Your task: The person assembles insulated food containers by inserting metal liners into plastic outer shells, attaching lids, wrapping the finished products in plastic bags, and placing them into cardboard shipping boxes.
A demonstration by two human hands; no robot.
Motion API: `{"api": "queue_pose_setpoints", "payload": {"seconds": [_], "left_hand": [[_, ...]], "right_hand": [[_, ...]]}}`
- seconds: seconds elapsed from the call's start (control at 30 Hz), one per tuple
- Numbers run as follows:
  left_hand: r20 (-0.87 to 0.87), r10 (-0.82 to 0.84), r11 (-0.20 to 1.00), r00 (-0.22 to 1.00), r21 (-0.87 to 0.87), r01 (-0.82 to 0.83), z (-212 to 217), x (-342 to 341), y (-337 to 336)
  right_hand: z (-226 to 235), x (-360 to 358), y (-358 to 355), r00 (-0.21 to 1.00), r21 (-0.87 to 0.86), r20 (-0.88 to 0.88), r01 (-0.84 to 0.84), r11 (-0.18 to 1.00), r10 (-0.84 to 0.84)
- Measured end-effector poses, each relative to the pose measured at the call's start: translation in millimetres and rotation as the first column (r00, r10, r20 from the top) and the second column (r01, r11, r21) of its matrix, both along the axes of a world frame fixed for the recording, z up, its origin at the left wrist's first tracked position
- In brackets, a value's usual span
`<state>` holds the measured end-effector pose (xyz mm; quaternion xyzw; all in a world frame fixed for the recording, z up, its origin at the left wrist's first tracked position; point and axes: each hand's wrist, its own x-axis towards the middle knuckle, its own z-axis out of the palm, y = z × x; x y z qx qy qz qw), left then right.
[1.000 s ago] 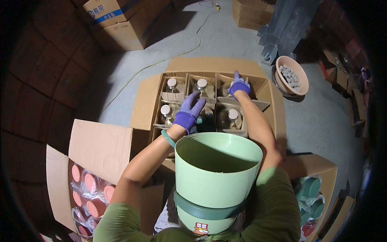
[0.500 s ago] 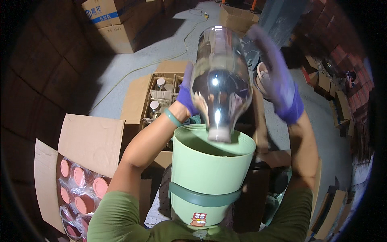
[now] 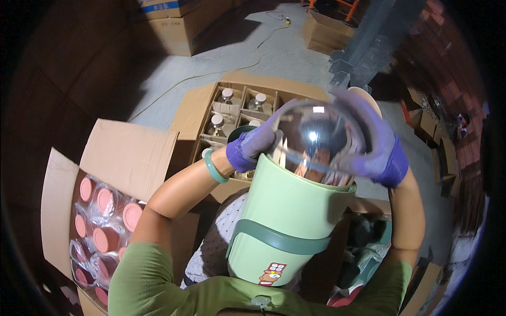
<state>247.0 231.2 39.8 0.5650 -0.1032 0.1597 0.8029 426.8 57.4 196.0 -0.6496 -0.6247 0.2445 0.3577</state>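
A silvered glass vacuum-flask liner stands neck-down in the mouth of a light green flask shell, its rounded bottom uppermost. The shell leans slightly right against my body and has a darker green band and a small sticker. My left hand, in a purple-cuffed grey glove, grips the liner's left side at the shell's rim. Curved round the liner's right side is my right hand, gloved alike and somewhat blurred. The liner's neck is hidden inside the shell.
Beyond the shell, a divided carton holds several liners with pale caps. An open carton at left holds wrapped pink-lidded items. Green parts lie in a carton at right. A yellow cable crosses the floor.
The liner has gone from above the shell down into its mouth. My right hand, raised and apart before, has come down onto the liner. The shell now tilts to the right.
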Motion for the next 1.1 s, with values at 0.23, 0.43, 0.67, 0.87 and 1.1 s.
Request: {"api": "queue_pose_setpoints", "payload": {"seconds": [0.23,0.43,0.67,0.87,1.1], "left_hand": [[-0.234,0.463,0.885,0.855,0.079,-0.458,-48,10,53],[-0.561,0.769,0.501,0.306,0.826,0.257,-146,-28,118],[-0.839,0.372,0.922,0.398,0.287,-0.259,-177,-43,117],[-0.456,0.475,0.825,0.753,-0.067,-0.561,-62,-30,93],[0.008,0.608,0.788,0.794,0.109,-0.605,38,-31,72]], "right_hand": [[-10,-22,9,0.998,-0.516,-0.063,-0.039,0.856,0.008],[6,-28,36,0.795,-0.580,0.448,-0.090,0.809,0.409],[-16,-2,51,0.703,-0.444,0.216,-0.548,0.709,0.678],[-14,3,56,0.744,-0.490,0.176,-0.502,0.713,0.645],[7,-24,38,0.849,-0.529,0.252,-0.281,0.801,0.464]]}}
